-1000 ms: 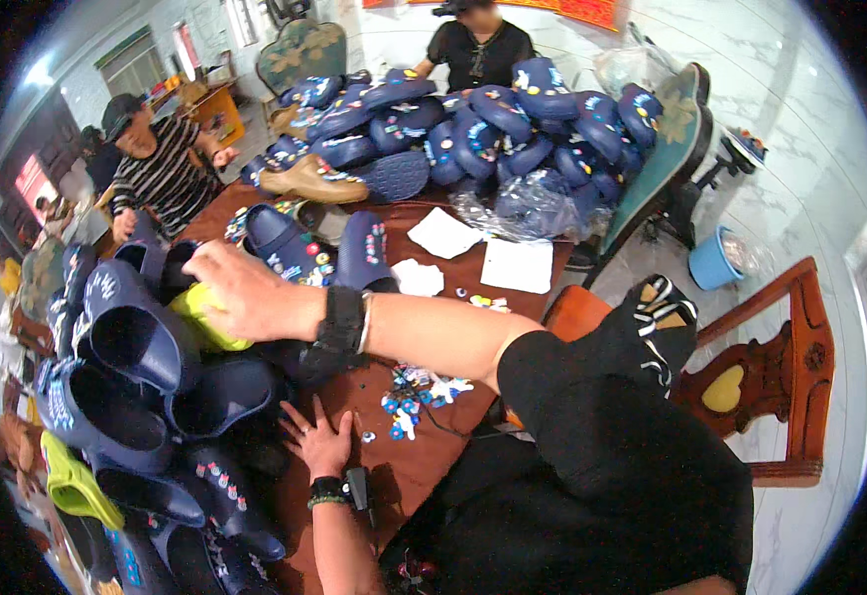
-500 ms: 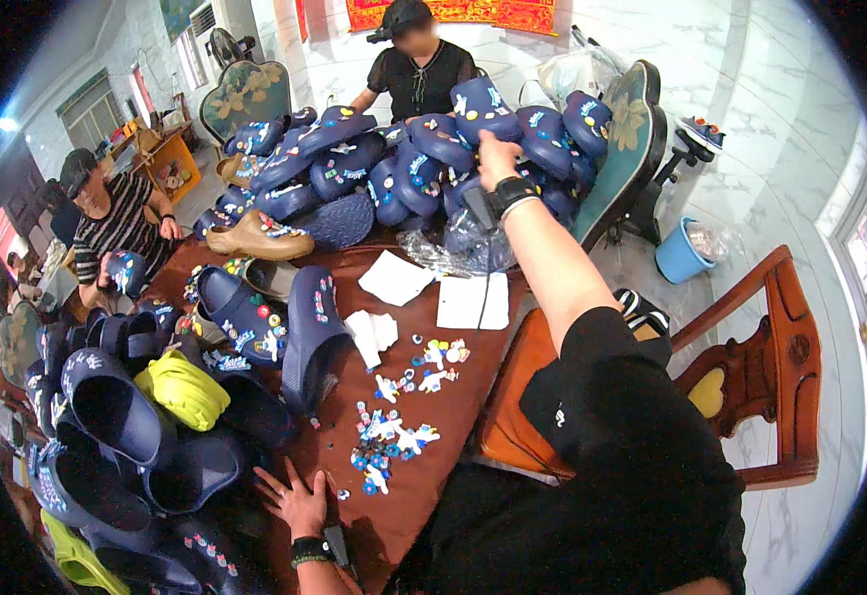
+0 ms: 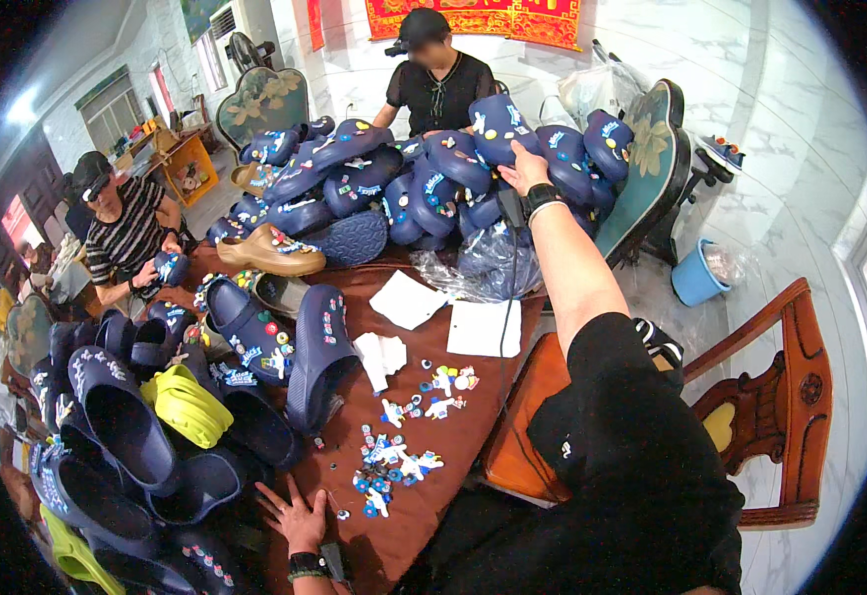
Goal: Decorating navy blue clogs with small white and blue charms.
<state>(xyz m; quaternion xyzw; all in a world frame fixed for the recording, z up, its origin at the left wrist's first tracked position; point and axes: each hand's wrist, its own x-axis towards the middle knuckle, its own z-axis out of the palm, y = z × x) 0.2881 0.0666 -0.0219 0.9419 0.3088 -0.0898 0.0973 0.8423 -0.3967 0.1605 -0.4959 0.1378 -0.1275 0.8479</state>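
Note:
My right hand [image 3: 526, 171] is stretched out over the far pile, open, with its fingers apart at the lower edge of a navy clog [image 3: 501, 129] decorated with small charms. Whether the fingertips touch that clog, I cannot tell. Flat on the brown tablecloth [image 3: 419, 397] rests my left hand [image 3: 300, 521], fingers spread and holding nothing. Just right of it lie loose shoe charms [image 3: 389, 461] in white, blue and red. Close on its left is a heap of navy clogs [image 3: 195, 486], with a lime-green clog [image 3: 188, 405] on top.
White paper sheets [image 3: 483, 327] and clear plastic wrap [image 3: 488, 263] lie mid-table. A tan clog [image 3: 273, 250] sits before the far pile. One person [image 3: 441, 89] sits across; another [image 3: 131, 228] at left handles a clog. A wooden chair [image 3: 786, 397] and blue bin [image 3: 699, 273] stand at right.
My right hand has drawn slightly off the navy clog's front, and its fingers are more spread. The whole view has shifted a little. My left hand stays flat on the table.

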